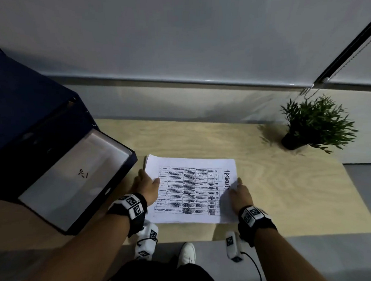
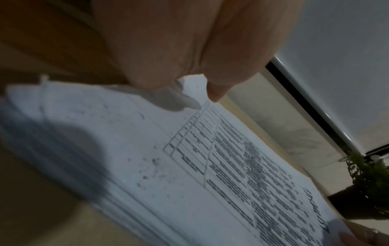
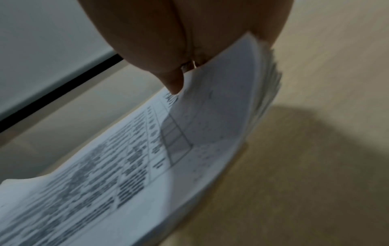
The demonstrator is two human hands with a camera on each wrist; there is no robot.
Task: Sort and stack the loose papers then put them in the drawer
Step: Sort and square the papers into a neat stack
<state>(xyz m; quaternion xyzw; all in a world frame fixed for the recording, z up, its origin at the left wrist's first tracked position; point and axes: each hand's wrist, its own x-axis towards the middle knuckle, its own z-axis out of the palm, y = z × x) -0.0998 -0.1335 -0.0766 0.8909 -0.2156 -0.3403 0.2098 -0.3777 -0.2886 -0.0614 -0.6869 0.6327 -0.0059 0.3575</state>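
Observation:
A stack of white printed papers [image 1: 191, 189] with a table on the top sheet sits on the wooden table, held at both short edges. My left hand [image 1: 147, 185] grips the stack's left edge, thumb on top. My right hand [image 1: 239, 191] grips the right edge, thumb on top. The left wrist view shows the stack [image 2: 189, 166] pinched under the thumb, its layered edges showing. In the right wrist view the stack [image 3: 168, 158] bends upward at the held edge. The open drawer [image 1: 75, 179] of a dark blue cabinet, with a pale bottom, lies just left of the stack.
A small potted plant [image 1: 313, 124] stands at the table's far right. The dark blue cabinet [image 1: 26, 113] fills the left side. A wall with a blind runs behind the table [image 1: 288, 189]. My shoe [image 1: 186, 253] shows below the table's near edge.

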